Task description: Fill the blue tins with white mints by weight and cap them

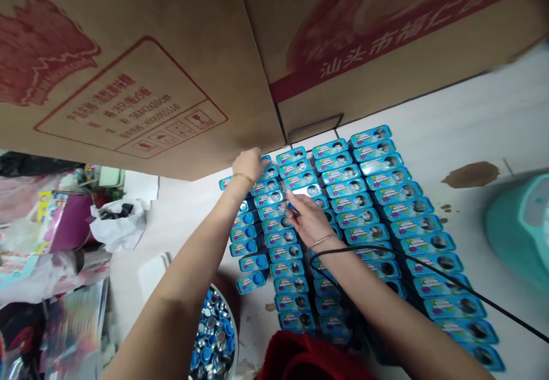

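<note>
Rows of blue printed tins (286,252), each with a round opening near one end, stand on the pale floor in front of me. My left hand (249,165) is at the far end of a left-hand row, its fingers bent down at a blue tin (266,172); what its fingertips pinch, if anything, is hidden. Over the middle rows, my right hand (309,218) has its fingers curled together around something small and dark that I cannot make out. In the leftmost row, several openings show bright blue discs (250,247).
Behind the rows rises a large cardboard box (171,54). A tub (234,311) of blue and silver caps stands lower left. A black cable (429,262) crosses my right forearm. A teal bin (510,237) is on the right; bags and a purple container (71,220) lie left.
</note>
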Demonstrator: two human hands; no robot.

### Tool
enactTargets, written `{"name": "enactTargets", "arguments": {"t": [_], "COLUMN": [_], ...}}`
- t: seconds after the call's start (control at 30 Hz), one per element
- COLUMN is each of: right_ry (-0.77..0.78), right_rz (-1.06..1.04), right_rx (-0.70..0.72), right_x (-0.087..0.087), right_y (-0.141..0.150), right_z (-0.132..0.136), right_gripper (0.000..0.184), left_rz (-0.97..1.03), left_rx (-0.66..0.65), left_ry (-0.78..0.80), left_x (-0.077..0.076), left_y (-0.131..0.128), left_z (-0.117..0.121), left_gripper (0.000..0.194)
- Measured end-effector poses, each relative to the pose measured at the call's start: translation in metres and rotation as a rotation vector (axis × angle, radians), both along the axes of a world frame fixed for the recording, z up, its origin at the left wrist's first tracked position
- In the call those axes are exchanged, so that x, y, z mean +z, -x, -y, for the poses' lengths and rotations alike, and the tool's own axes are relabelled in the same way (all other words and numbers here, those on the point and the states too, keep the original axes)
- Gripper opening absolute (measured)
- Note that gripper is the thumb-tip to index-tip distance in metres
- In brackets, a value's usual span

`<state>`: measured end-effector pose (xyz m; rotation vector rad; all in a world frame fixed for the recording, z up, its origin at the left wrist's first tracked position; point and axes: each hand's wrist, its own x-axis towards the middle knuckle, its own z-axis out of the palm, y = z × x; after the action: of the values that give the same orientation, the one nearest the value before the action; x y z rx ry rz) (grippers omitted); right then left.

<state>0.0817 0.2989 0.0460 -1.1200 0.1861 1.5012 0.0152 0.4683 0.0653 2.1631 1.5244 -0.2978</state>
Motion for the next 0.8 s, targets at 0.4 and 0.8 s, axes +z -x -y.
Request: {"name": "enactTargets", "arguments": {"t": [0.4, 0.8], "right_ry": [-0.043, -0.085], "right_rz": [0.046, 0.057], "right_rx": [-0.084, -0.008], "right_x": [0.001, -0.008], "right_y": [0.006, 0.007], "right_z": [-0.006, 0.007], "right_gripper": [0.043, 0.046], "left_rz": [0.197, -0.288], "left_rx": [-0.011, 0.031], "left_ry": [-0.063, 0.063], "left_x": [-0.006, -0.024], "left_y": [0.018, -0.007], "left_z": [0.068, -0.002], "left_gripper": [0.011, 0.033]}}
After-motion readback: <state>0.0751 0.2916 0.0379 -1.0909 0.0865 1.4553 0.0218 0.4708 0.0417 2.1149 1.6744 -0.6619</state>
